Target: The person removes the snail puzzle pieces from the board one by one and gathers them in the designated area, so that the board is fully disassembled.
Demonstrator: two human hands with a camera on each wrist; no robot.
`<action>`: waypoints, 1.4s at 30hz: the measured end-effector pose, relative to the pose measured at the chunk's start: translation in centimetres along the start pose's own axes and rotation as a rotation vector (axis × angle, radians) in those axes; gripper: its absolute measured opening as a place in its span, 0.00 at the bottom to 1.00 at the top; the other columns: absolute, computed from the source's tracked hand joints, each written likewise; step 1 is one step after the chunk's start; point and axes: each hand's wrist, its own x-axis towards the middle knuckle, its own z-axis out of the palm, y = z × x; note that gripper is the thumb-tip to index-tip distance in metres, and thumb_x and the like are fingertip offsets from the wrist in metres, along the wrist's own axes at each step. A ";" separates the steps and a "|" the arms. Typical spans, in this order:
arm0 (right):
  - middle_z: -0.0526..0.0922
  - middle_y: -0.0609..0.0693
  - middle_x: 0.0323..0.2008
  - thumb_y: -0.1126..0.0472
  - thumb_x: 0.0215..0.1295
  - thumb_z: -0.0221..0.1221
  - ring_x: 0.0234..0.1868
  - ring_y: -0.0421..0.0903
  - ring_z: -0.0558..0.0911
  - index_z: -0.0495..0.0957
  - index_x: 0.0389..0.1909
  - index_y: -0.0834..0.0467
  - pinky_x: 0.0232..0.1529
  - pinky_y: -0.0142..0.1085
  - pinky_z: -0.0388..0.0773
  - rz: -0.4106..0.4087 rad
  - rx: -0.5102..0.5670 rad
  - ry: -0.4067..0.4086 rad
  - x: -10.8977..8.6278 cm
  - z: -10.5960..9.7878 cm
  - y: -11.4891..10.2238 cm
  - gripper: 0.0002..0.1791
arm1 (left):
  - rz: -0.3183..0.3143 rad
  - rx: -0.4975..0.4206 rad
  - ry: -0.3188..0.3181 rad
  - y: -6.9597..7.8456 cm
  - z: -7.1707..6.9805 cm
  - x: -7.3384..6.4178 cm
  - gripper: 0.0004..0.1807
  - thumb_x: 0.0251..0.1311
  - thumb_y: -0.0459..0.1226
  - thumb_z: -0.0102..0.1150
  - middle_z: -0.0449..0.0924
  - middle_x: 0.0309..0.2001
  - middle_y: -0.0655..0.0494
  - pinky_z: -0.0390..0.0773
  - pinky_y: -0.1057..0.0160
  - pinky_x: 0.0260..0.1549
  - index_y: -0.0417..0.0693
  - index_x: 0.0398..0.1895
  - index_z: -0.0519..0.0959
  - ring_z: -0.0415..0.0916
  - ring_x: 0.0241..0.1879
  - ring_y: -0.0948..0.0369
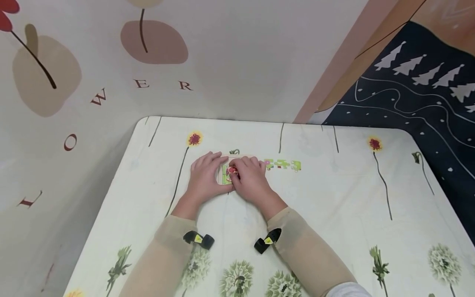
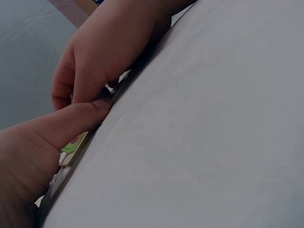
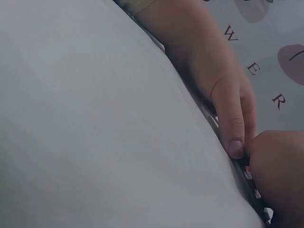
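Note:
Near the table's far side lies a small jigsaw puzzle board [image 1: 224,179] with a pale rim and a green picture. My left hand [image 1: 204,175] grips its left side, fingers at the far edge and thumb along the near edge; the left wrist view shows the board's edge [image 2: 71,159] under that thumb. Over the board, my right hand [image 1: 252,177] pinches a small puzzle piece with red on it [image 1: 232,170], between thumb and fingers. Whether the piece sits in the board or just above it cannot be told. Both hands cover most of the board.
To the right of the board, several green puzzle pieces [image 1: 283,164] lie in a row. The table [image 1: 326,214] wears a white flowered cloth. A pale wall hanging with letters [image 1: 237,82] rises behind the far edge, and a dark printed fabric [image 1: 400,95] hangs at the right.

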 end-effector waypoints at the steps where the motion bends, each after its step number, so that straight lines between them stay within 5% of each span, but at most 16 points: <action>1: 0.82 0.45 0.53 0.56 0.77 0.61 0.57 0.51 0.72 0.79 0.58 0.50 0.62 0.54 0.60 -0.003 0.006 0.002 0.0 0.0 0.0 0.13 | -0.002 0.000 -0.003 0.0 0.0 0.0 0.52 0.47 0.59 0.80 0.65 0.79 0.49 0.48 0.38 0.76 0.53 0.77 0.74 0.52 0.81 0.45; 10: 0.79 0.41 0.35 0.58 0.71 0.67 0.50 0.48 0.74 0.82 0.54 0.53 0.58 0.52 0.61 -0.015 0.092 0.075 0.0 0.2 0.2 0.13 | -0.002 0.000 -0.006 0.1 0.1 -0.1 0.52 0.47 0.59 0.81 0.65 0.79 0.48 0.48 0.37 0.76 0.52 0.76 0.74 0.52 0.81 0.44; 23: 0.82 0.47 0.49 0.57 0.67 0.70 0.54 0.52 0.74 0.80 0.55 0.53 0.58 0.54 0.62 0.024 0.126 0.062 0.0 0.3 0.2 0.18 | 0.003 -0.003 -0.007 0.2 -0.1 0.0 0.52 0.46 0.57 0.81 0.65 0.79 0.47 0.47 0.37 0.76 0.51 0.77 0.74 0.52 0.81 0.43; 32: 0.84 0.47 0.49 0.58 0.68 0.71 0.55 0.53 0.75 0.81 0.55 0.53 0.59 0.55 0.63 0.036 0.144 0.054 0.2 0.2 0.1 0.18 | -0.011 0.001 -0.019 0.2 -0.3 0.1 0.52 0.48 0.59 0.81 0.64 0.79 0.48 0.47 0.38 0.77 0.52 0.77 0.74 0.51 0.81 0.45; 42: 0.88 0.45 0.50 0.60 0.69 0.70 0.54 0.51 0.77 0.87 0.56 0.51 0.57 0.56 0.63 -0.053 0.134 0.085 -0.1 0.4 0.4 0.16 | 0.003 -0.007 -0.004 0.1 -0.1 0.1 0.51 0.47 0.58 0.81 0.65 0.79 0.48 0.47 0.37 0.76 0.51 0.76 0.75 0.52 0.81 0.44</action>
